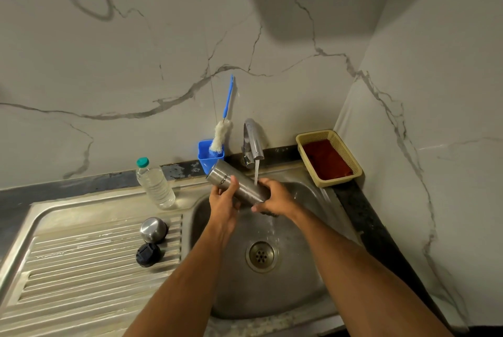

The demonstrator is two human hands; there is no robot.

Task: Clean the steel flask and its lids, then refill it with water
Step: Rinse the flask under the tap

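Both forearms are extended over the sink (307, 293); the steel flask (236, 183) is held tilted under the tap (253, 143) stream; the left hand (223, 202) is curled round its far-left part, thumb over the body; the right hand (275, 196) is wrapped round its near-right end with a dark scrubber (268, 213) beneath; the steel cap (153, 229) and black lid (148, 254) are set on the drainboard (68, 268), left

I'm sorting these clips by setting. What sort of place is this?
Most likely a home kitchen sink corner: a steel sink with ribbed draining board, a running tap, and a bottle brush in a blue holder against marble-look wall tiles.
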